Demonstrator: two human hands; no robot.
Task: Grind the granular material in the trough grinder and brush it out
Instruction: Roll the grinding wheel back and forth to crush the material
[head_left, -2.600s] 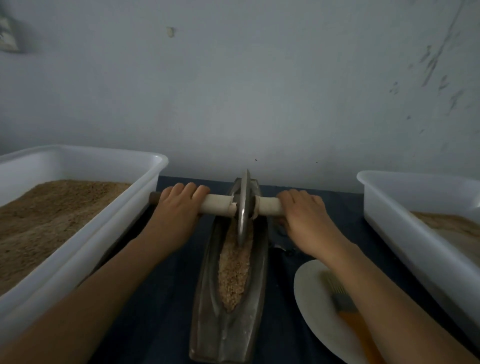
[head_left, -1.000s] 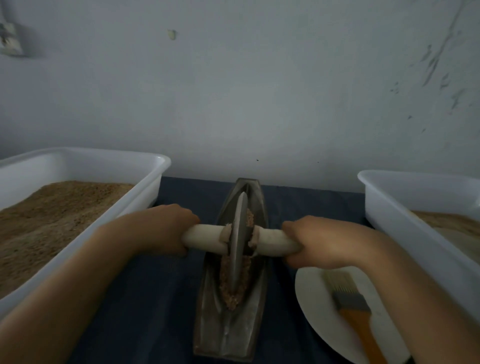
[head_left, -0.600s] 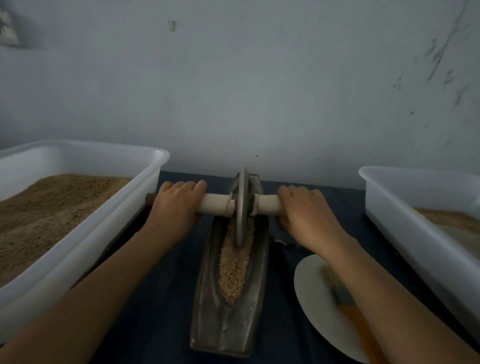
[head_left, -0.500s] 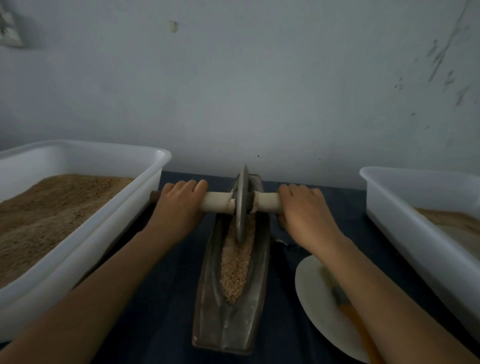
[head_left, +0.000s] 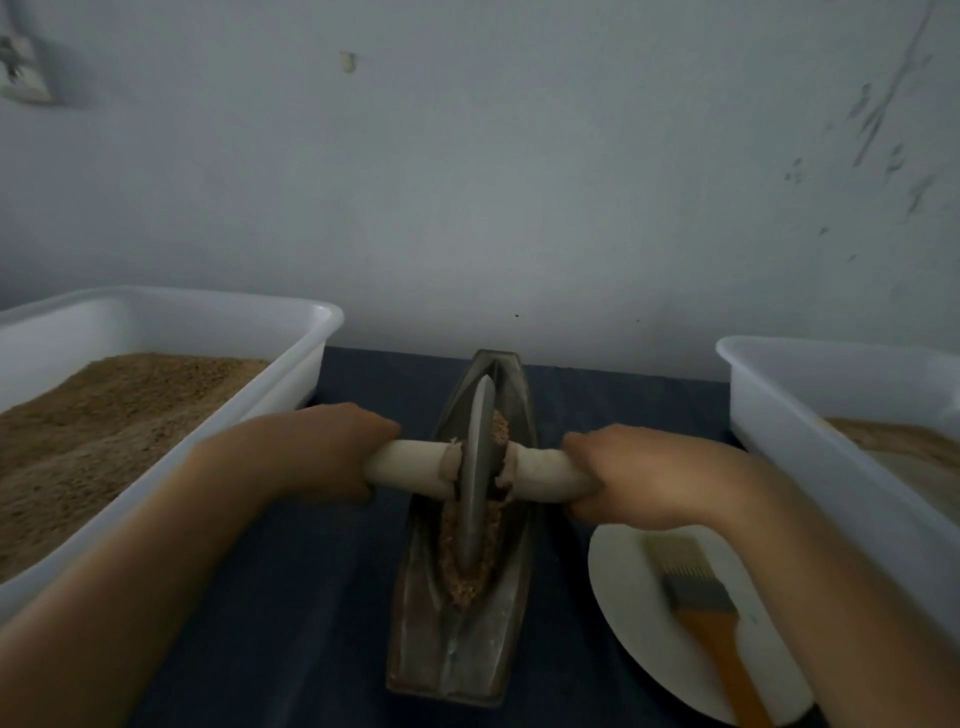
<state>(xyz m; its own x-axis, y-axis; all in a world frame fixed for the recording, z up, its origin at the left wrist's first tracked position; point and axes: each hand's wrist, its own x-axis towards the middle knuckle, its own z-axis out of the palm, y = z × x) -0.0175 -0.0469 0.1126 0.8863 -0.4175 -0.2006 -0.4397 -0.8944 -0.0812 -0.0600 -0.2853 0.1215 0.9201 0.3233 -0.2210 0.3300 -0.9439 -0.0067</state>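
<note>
Long boat-shaped grey metal trough grinder laid lengthwise on dark cloth, upright grey metal grinding disc on pale cross-handle set in its groove, brown granular material packed around disc, orange-handled flat brush laid on white plate, right.

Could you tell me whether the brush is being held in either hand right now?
No, the brush lies on the white plate, while the left hand and right hand grip the grinder's handle.

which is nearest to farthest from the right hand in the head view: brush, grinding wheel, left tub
From the right hand:
1. Grinding wheel, just to its left on the held roller.
2. Brush, below it on the plate.
3. Left tub, far across the trough.
</note>
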